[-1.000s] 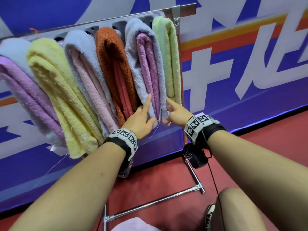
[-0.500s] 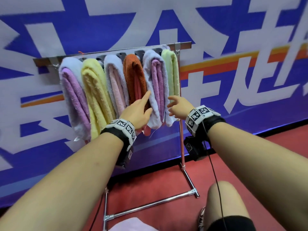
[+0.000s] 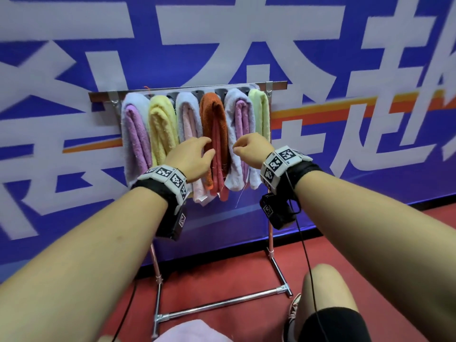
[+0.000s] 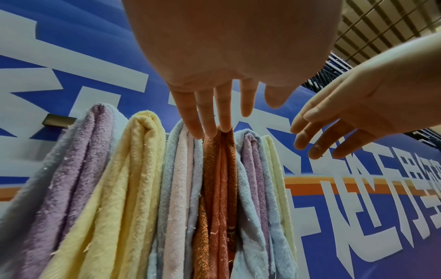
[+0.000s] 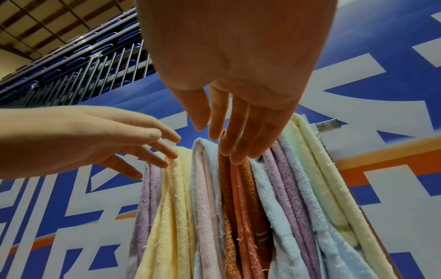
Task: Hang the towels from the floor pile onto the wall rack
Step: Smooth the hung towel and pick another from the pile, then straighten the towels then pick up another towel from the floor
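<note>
The metal wall rack (image 3: 187,91) carries several folded towels side by side: lavender (image 3: 134,134), yellow (image 3: 161,127), pale blue over pink (image 3: 188,119), orange (image 3: 214,124), pale blue over purple (image 3: 238,124) and light green (image 3: 261,114). My left hand (image 3: 197,154) hovers in front of the orange towel (image 4: 219,179) with straight fingers (image 4: 210,117), holding nothing. My right hand (image 3: 246,150) hovers just right of it before the pale blue and purple towel (image 5: 281,188), fingers (image 5: 238,139) relaxed and empty. A pink towel (image 3: 195,332) lies on the floor at the bottom edge.
The rack stands on a chrome frame with a low floor bar (image 3: 222,302) against a blue banner wall (image 3: 345,218). My bent knee (image 3: 323,287) and shoe (image 3: 293,309) are on the red floor to the right of the frame.
Both hands have drawn back from the towels they were touching with pointed fingers, and the fingers have relaxed. My head has moved back, so the whole rack shows.
</note>
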Demonstrator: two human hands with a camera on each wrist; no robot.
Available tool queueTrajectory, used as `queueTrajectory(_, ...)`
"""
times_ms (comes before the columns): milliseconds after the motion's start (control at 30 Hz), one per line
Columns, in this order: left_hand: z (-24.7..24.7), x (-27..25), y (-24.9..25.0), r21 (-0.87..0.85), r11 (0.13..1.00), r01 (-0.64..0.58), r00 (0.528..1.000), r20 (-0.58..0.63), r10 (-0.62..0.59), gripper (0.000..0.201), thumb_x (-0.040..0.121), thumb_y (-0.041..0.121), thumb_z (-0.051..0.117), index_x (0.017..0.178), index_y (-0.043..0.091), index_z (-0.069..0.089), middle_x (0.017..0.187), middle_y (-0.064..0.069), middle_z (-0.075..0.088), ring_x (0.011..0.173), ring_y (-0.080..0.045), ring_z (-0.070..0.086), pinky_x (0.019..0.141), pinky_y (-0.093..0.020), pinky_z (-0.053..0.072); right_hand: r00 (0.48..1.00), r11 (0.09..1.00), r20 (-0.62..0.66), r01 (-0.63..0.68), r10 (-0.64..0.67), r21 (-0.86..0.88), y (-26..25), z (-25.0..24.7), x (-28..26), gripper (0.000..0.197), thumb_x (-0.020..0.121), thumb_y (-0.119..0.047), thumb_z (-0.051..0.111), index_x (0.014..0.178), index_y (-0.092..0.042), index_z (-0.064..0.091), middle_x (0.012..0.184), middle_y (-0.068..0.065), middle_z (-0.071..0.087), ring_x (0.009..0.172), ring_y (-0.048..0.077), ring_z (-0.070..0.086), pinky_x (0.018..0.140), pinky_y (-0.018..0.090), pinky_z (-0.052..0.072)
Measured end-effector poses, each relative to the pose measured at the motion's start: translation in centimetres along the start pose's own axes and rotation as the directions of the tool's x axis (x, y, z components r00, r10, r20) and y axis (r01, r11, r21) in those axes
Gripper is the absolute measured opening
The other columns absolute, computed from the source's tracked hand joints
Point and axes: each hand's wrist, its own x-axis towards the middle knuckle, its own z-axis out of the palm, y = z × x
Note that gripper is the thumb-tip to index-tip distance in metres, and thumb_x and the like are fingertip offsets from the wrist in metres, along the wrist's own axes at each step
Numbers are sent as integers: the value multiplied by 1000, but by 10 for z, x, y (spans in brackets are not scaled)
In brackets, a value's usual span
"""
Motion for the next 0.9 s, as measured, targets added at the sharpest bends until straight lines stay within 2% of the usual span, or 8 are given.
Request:
queueTrajectory(133,2,-10,-3,37,999,30,999,17,-31,44,96,40,41,133,19,51,132,-8,55,120,-26,51,99,-38,41,999,996,40,-3,6,-85,3,15,0,22,88,-18,54,97,-16,73,99,6,71,96,22,64,77,23,45)
queueTrajectory(267,14,-23,-10,58,994,88,994,58,-91,41,95,39,42,129,19,54,131,-8,56,120,-28,52,99,-40,43,996,993,86,-27,37,-116,15,38,1,22,88,-21,55,98,-15,73,101,7,71,94,23,64,81,29,51)
queueTrajectory(333,25,-31,-17,90,988,125,986,101,-134,40,94,40,41,126,20,54,130,-7,57,118,-29,53,97,-44,45,992,991,120,-28,44,-133,22,50,0,22,87,-19,54,96,-15,74,97,7,72,87,21,63,73,26,48)
queueTrajectory(433,41,-42,-30,119,978,172,971,150,-188,39,94,39,42,126,22,54,127,-4,59,117,-29,55,95,-44,47,981,987,176,-49,76,-152,32,72,-5,19,79,-16,56,82,-15,75,85,7,72,79,22,64,65,26,46)
queueTrajectory(500,53,-49,-38,111,974,196,961,178,-213,35,94,38,43,121,22,56,119,-2,63,112,-28,57,91,-42,48,974,985,210,-48,83,-169,42,90,-8,16,79,-17,57,80,-12,72,87,10,71,86,28,65,69,28,49)
queueTrajectory(567,69,-58,-45,105,970,218,950,203,-236,32,93,37,44,117,20,58,116,-3,63,108,-29,58,86,-39,48,963,983,255,-36,83,-182,54,110,-12,17,83,-17,55,85,-12,71,92,13,70,92,31,64,75,31,49)
queueTrajectory(700,112,-86,-72,67,951,302,915,262,-309,43,94,40,47,131,20,52,129,-6,58,117,-28,55,95,-41,46,936,982,332,-55,114,-183,78,158,-18,21,85,-17,53,96,-16,72,102,12,70,100,31,62,82,32,49)
queueTrajectory(900,167,-123,-125,145,906,397,834,356,-422,48,93,43,47,136,22,46,132,-6,55,121,-27,51,96,-41,44,902,983,389,-159,184,-96,110,230,-17,16,85,-19,55,86,-21,71,97,8,72,97,26,64,85,31,50)
